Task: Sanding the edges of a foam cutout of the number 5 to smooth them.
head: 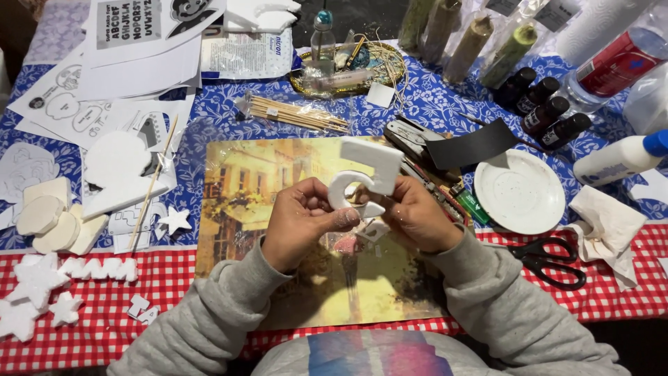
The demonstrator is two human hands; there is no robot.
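While both hands are closed on it, a white foam shape (362, 179) is held above the picture mat (257, 181).

Head view: the shape is gripped at its curved lower end by the left hand (303, 221) and the right hand (412, 214); its long axis is tilted up and to the right, away from the body. Both hands are equally near. Scissors (550, 259) lie well apart, to the right.
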